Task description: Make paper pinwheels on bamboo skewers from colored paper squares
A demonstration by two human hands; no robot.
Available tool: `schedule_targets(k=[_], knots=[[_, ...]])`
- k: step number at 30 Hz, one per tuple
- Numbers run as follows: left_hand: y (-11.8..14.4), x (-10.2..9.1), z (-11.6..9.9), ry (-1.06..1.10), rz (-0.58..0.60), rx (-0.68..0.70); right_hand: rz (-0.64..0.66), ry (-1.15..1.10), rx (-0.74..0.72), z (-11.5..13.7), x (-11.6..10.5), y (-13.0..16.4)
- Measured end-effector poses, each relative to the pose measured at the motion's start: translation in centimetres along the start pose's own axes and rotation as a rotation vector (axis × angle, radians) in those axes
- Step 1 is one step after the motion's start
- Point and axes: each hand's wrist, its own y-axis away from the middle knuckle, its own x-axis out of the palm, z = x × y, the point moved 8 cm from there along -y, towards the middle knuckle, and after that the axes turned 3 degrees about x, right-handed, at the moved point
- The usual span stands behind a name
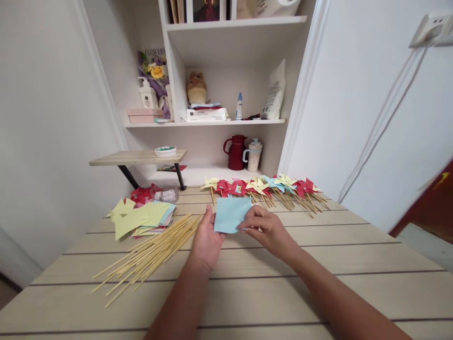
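Observation:
A light blue square of paper is held above the table between both hands. My left hand grips it at the left edge, thumb in front and the other fingers partly hidden behind the sheet. On the other side, my right hand pinches the lower right edge between thumb and fingers. Left of the hands lies a spread bundle of thin wooden sticks. Beyond those rests a stack of coloured paper, yellow on top.
Finished paper pinwheels on sticks line the table's back edge. Red paper pieces and a clear plastic box sit back left, near a small raised shelf. A red jug and a cup stand behind.

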Motion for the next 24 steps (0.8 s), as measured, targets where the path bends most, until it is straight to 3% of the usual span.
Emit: schedule_targets(k=[12,24], knots=[[0.4,1.3,0.0,-0.103,0.214,0.072,0.006,-0.012,0.007,0.1,0.3,0.1],[0.1,0.5,0.4,-0.123,0.14,0.03,-0.025,-0.056,0.111,-0.1,0.1,-0.3]])
